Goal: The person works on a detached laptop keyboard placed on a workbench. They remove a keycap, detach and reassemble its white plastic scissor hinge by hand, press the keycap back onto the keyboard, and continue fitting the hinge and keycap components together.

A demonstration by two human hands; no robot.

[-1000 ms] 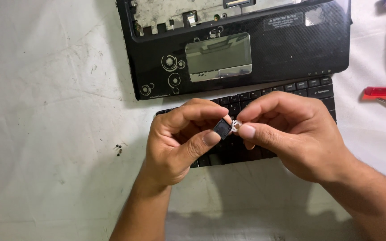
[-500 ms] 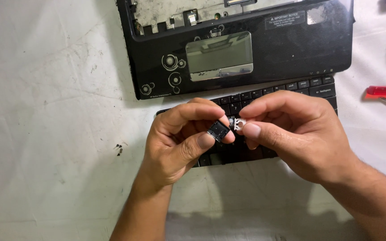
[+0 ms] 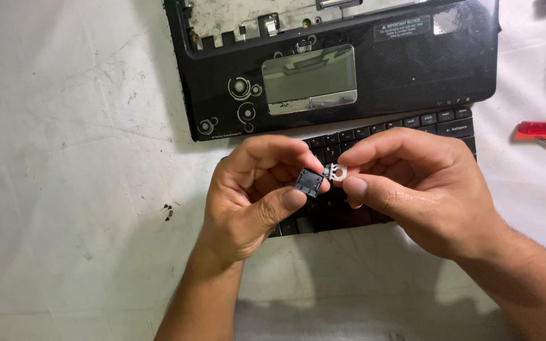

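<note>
Hands: left hand [image 3: 254,196] pinches black keycap [image 3: 309,182], right hand [image 3: 412,189] grips small clip [image 3: 335,172] (above keyboard [image 3: 412,123]).

One head-worn view looks steeply down, close above the worktop [image 3: 64,158]; hands meet at centre, arms entering from 5 and 6 o'clock.

The left hand [image 3: 254,196] and the right hand [image 3: 412,186] are bare, with no gloves, rings or watch; both forearms are bare as far as the picture's bottom edge, with no sleeve in view; the fingernails are short and plain; the thumbs look broad.
</note>
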